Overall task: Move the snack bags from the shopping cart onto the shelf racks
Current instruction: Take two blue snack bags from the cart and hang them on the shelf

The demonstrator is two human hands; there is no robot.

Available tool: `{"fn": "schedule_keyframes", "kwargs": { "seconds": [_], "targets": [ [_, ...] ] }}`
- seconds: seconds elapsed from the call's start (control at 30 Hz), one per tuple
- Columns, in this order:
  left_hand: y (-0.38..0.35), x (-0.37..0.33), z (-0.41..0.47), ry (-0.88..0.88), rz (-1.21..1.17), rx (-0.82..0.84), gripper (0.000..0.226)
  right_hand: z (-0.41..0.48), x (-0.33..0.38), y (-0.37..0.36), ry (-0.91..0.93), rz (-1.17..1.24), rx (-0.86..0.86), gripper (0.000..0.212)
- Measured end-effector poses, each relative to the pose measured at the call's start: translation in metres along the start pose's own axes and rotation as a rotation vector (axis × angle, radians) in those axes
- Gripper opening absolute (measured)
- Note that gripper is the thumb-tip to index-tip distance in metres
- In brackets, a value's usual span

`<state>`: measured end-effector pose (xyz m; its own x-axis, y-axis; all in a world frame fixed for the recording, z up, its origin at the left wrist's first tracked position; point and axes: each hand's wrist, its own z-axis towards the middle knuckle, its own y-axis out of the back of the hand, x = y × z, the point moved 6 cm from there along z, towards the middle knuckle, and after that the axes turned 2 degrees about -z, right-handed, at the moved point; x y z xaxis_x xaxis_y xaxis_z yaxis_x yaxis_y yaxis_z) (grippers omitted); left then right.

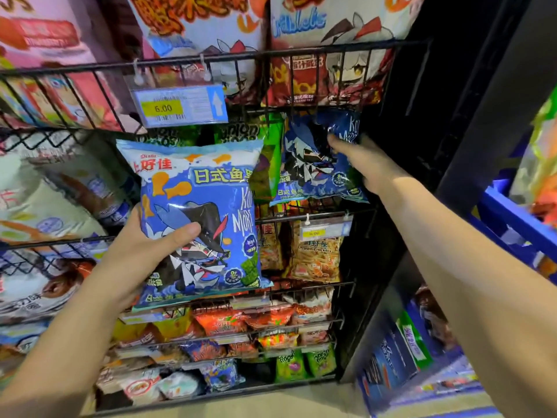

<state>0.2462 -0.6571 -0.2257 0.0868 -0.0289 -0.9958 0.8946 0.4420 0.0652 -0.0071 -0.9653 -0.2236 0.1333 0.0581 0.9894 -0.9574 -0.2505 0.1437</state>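
snack bag [196,191] blue, cartoon print | left grip [141,254] holds it | right grip [367,167] holds twin bag [310,164]

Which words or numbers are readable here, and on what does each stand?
"6.00": yellow price label on the black wire rack.
"上好佳", "日式鱼": large blue snack bag in the left hand.
"Prawn Crackers": beige snack bag lower down.
Too blurred: darker blue snack bag in the right hand, smaller price label.

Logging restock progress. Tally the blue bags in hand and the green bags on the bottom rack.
Blue bags in hand: 2, left-hand bag and right-hand bag
Green bags lowest down: 2
Total: 4
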Motion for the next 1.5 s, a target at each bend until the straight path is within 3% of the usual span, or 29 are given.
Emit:
{"fn": "schedule_keyframes", "kwargs": {
  "seconds": [0.07,0.2,0.3,0.4,0.53,0.67,0.73,0.9,1.03,1.07,1.1,1.17,1.23,1.37,1.5],
  "targets": [
    [-0.001,0.000,0.000,0.007,-0.008,0.001,0.097,0.013,-0.001,0.001,0.016,-0.009,-0.001,0.148],
    [-0.006,-0.005,0.000,-0.021,0.016,-0.027,0.096,0.023,0.005,0.000,-0.005,-0.027,0.014,0.088],
    [-0.005,-0.006,0.001,-0.001,0.032,-0.033,0.088,0.036,0.002,-0.003,-0.013,-0.045,0.021,0.068],
    [-0.005,-0.007,0.001,0.002,0.042,-0.028,0.091,0.045,0.001,-0.015,-0.041,0.002,0.073,0.085],
    [-0.003,-0.007,0.002,0.016,0.026,-0.045,0.085,0.061,0.001,-0.021,-0.028,0.000,0.076,0.085],
    [-0.007,-0.008,0.001,0.019,0.021,-0.051,0.076,0.073,0.001,-0.025,-0.044,0.014,0.105,0.119],
    [-0.008,-0.007,0.001,0.029,0.023,-0.056,0.064,0.077,0.002,-0.025,-0.034,0.020,0.103,0.105],
    [-0.006,0.000,-0.001,0.043,0.073,-0.082,0.072,0.094,-0.025,-0.015,0.063,0.030,0.092,0.093],
    [-0.010,-0.001,-0.003,0.038,0.100,-0.067,0.069,0.097,-0.034,-0.007,0.070,0.051,0.120,0.127],
    [-0.010,0.000,-0.003,0.042,0.096,-0.068,0.071,0.091,-0.029,-0.005,0.070,0.026,0.125,0.127],
    [-0.008,0.001,-0.002,0.049,0.095,-0.070,0.074,0.080,-0.018,-0.005,0.076,-0.002,0.131,0.115],
    [-0.007,0.002,-0.003,0.063,0.102,-0.059,0.082,0.064,-0.001,-0.006,0.076,-0.046,0.124,0.069],
    [-0.007,0.003,-0.004,0.072,0.105,-0.060,0.079,0.055,0.004,-0.004,0.094,-0.073,0.115,0.050],
    [-0.013,0.004,-0.006,0.076,0.111,-0.063,0.072,0.049,0.000,0.000,0.115,-0.076,0.087,0.047],
    [-0.016,0.004,-0.007,0.090,0.109,-0.054,0.077,0.057,-0.006,-0.005,0.103,-0.068,0.084,0.066]
  ]
}}
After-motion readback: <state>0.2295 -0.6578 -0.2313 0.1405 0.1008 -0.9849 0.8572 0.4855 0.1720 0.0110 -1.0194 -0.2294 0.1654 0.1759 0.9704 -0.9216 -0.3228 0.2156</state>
